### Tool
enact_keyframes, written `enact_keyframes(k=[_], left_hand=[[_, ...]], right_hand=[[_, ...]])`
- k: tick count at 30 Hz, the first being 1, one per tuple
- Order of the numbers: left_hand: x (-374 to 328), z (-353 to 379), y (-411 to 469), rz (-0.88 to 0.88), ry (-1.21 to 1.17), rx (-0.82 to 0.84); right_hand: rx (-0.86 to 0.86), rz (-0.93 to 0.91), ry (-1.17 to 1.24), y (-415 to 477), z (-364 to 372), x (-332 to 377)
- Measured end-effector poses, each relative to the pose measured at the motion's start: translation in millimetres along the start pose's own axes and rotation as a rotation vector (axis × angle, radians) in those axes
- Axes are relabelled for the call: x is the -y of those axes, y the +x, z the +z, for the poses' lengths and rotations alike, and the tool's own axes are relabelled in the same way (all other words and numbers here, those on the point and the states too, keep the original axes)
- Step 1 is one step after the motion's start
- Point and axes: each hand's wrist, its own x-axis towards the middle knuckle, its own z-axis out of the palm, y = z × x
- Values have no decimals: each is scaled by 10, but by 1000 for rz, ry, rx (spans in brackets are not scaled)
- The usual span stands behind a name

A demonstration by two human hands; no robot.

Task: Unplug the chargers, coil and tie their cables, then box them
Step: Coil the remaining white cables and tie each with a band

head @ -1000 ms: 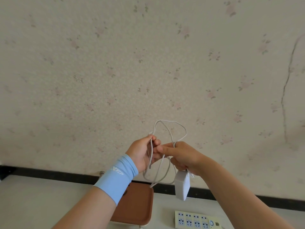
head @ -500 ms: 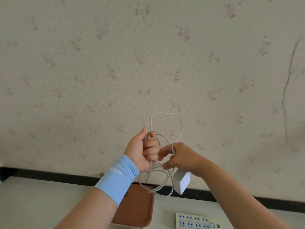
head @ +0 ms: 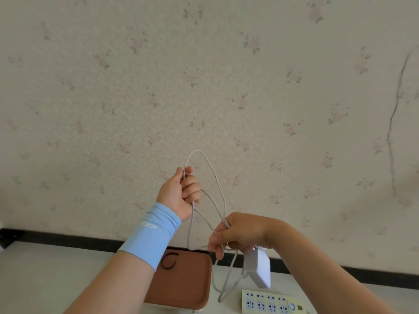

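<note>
The left hand [head: 181, 193] grips the cable [head: 224, 202] loops in a fist, held high; the right hand [head: 240, 232], lower right, pinches strands beside the dangling charger [head: 258, 268], above the power strip [head: 269, 302]; loose loops could slip and tangle if either grip slackens.

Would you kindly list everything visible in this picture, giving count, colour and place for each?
cable: 1, grey-white, looped in the air between both hands
charger: 1, white, hanging under the right hand
band: 1, black, on the tray's far left part
tray: 1, brown, on the table beneath the left forearm
power strip: 1, pale yellow, on the table at the bottom right
table: 1, white, along the bottom
wall: 1, beige floral paper, cracked at the right
sleeve: 1, light blue, on the left wrist
left hand: 1, raised, grips the cable
right hand: 1, lower, holds cable strands above the charger
</note>
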Motion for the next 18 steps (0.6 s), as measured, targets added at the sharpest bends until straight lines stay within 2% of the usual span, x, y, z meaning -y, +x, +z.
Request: enact_keyframes(k=[4, 9, 14, 18], left_hand=[[-42, -71, 3, 23, -137, -80], [170, 20, -31, 16, -272, -51], [148, 61, -44, 17, -288, -49], [106, 5, -56, 119, -354, -88]], right_hand=[[-100, -43, 55, 36, 1, 3], [-127, -131, 25, 123, 177, 76], [-70, -162, 57, 160, 228, 104], [-68, -187, 129, 194, 255, 121]])
